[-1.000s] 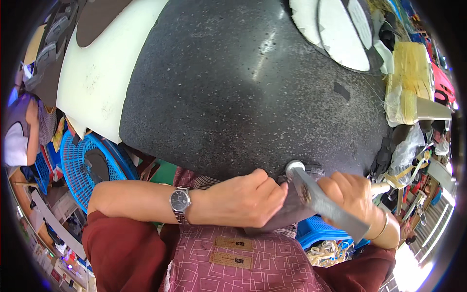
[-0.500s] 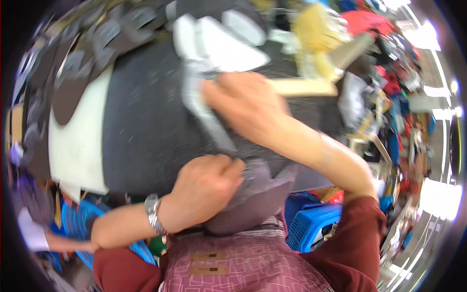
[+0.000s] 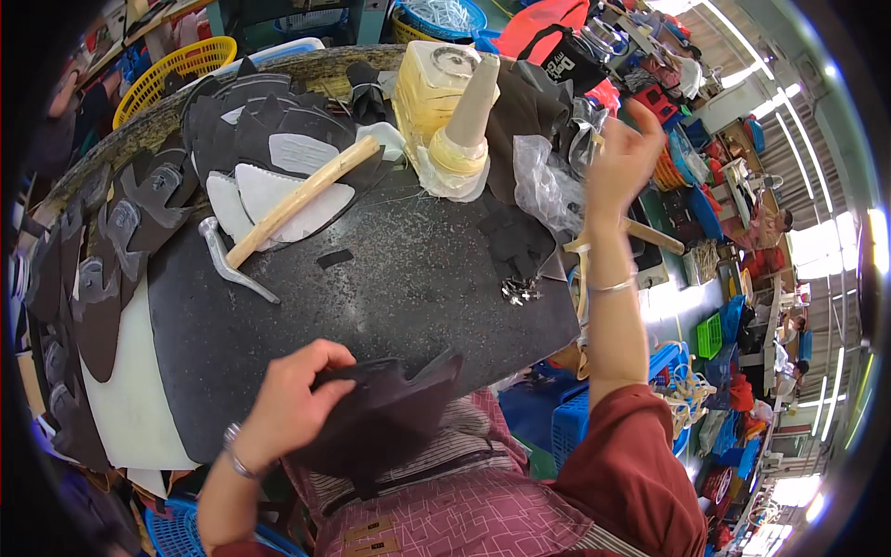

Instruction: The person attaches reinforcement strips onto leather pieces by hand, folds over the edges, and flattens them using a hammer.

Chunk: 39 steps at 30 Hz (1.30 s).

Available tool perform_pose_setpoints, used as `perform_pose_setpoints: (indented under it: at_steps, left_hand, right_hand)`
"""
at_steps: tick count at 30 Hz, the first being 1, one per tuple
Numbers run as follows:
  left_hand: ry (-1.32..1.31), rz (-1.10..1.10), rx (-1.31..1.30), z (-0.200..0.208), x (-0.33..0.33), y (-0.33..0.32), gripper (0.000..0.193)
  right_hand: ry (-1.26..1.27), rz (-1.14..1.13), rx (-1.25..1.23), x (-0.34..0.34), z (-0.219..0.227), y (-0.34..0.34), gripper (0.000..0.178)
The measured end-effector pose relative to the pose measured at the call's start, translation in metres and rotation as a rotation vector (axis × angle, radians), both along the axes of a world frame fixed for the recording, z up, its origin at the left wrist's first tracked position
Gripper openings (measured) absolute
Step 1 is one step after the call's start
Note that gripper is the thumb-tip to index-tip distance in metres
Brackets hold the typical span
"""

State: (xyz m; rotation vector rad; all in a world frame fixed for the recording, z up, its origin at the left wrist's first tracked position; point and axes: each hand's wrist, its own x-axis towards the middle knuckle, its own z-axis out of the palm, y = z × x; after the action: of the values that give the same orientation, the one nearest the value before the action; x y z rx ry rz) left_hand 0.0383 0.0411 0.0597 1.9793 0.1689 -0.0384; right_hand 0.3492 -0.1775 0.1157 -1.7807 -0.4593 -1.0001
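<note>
2 hands apart: left hand (image 3: 295, 401) nearest, fingers curled and pinching dark cut piece (image 3: 385, 413) at near edge of black worktop (image 3: 408, 278). Farther right, right hand (image 3: 624, 160) raised off the worktop, fingers loosely spread, holding nothing. Far left, wooden-handled hammer (image 3: 278, 218) lying on white insoles (image 3: 264, 190); beyond, yellow container (image 3: 432, 93).

A cluttered workshop, bright daylight at right, plastic baskets (image 3: 715, 334) on the floor.

The hammer (image 3: 278, 218) lies on the table (image 3: 418, 288), left of the cone (image 3: 469, 116).
</note>
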Motion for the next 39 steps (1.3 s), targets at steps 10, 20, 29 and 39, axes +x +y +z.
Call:
perform_pose_setpoints:
  at_steps: [10,20,29,39]
  left_hand:
    - [0.03,-0.117,0.32,-0.006,0.012,0.012,0.025]
    - [0.048,-0.007,0.192,-0.017,0.001,0.012,0.025]
    - [-0.039,0.071,0.185,-0.026,-0.005,0.006,0.025]
    - [-0.761,-0.131,0.137,0.047,0.079,-0.101,0.068]
  right_hand:
    - [0.555,-0.032,-0.541,0.097,0.011,-0.126,0.026]
    - [0.563,0.022,-0.791,0.042,0.071,-0.228,0.042]
    - [0.727,0.177,-0.026,0.074,-0.027,-0.196,0.024]
    - [0.646,0.717,0.334,-0.119,0.081,-0.092,0.02]
